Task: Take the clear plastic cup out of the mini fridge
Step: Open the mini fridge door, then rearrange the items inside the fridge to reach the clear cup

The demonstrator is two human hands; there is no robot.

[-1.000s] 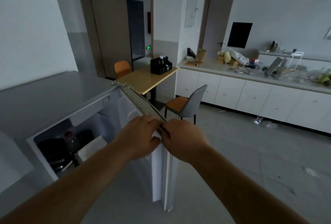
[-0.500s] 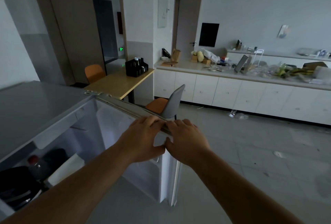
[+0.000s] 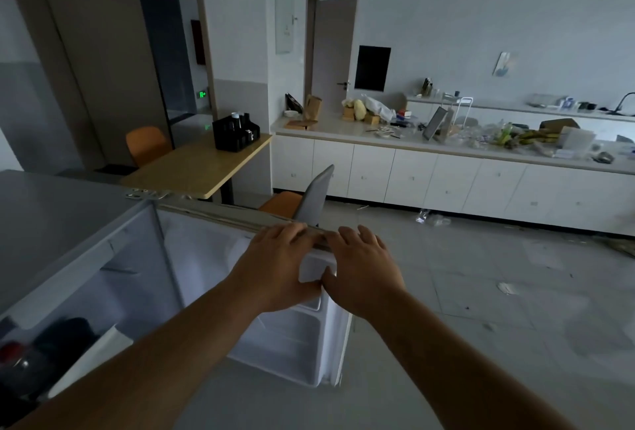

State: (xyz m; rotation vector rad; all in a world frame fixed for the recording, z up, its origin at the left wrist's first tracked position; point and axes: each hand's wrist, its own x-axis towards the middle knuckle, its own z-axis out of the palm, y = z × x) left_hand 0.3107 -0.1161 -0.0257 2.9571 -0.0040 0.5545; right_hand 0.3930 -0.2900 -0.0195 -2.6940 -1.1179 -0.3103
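The grey-topped mini fridge (image 3: 51,223) stands at the lower left with its white door (image 3: 275,337) swung wide. My left hand (image 3: 278,264) and my right hand (image 3: 360,264) both grip the door's top edge side by side. Inside the dim fridge I see a red-capped bottle (image 3: 13,357), a dark round item (image 3: 65,337) and a white sheet-like item (image 3: 92,357). I cannot make out a clear plastic cup; my left forearm hides part of the interior.
A wooden table (image 3: 192,168) with a black caddy (image 3: 235,135) stands behind the fridge, with an orange chair (image 3: 146,144) beside it and a grey-backed chair (image 3: 309,199) by the door. A long white counter (image 3: 446,182) holds clutter. Litter lies on the tiled floor (image 3: 481,292).
The fridge door has swung further open under both hands, showing its inner shelves. My view has turned right and the fridge interior has slid toward the lower left corner.
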